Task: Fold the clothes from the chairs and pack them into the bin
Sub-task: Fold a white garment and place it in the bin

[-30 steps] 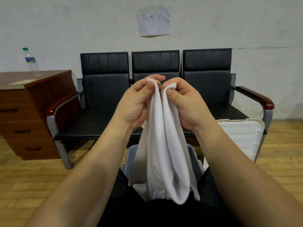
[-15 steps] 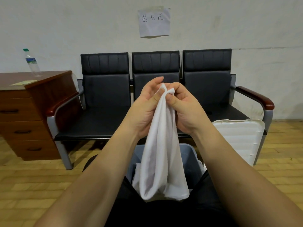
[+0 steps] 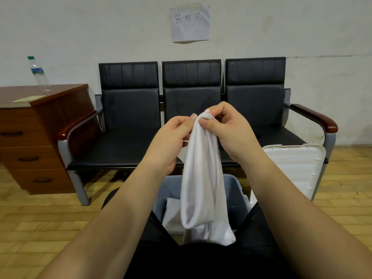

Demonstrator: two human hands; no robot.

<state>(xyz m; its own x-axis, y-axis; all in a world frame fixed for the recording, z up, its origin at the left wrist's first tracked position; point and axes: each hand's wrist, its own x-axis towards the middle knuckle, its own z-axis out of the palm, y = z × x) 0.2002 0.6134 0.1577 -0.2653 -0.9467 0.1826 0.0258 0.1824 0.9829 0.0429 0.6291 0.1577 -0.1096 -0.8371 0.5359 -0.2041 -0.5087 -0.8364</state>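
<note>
- Row of three black padded chairs (image 3: 191,109) along the wall at 12 o'clock.
- Brown wooden drawer cabinet (image 3: 40,137) at 9 o'clock, clear plastic bottle (image 3: 38,74) on top.
- Grey plastic bin (image 3: 234,190) at 6 o'clock, partly hidden by hanging white cloth garment (image 3: 201,178).
- White ribbed lid (image 3: 293,168) at 4 o'clock.
- Left hand (image 3: 169,143) and right hand (image 3: 229,131) pinching garment's top.

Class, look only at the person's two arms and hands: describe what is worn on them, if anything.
Both forearms are bare up to the frame edge, with no sleeve in view. The left hand and the right hand wear no gloves, and no rings, watch or bands show. The nails look short and plain.
</note>
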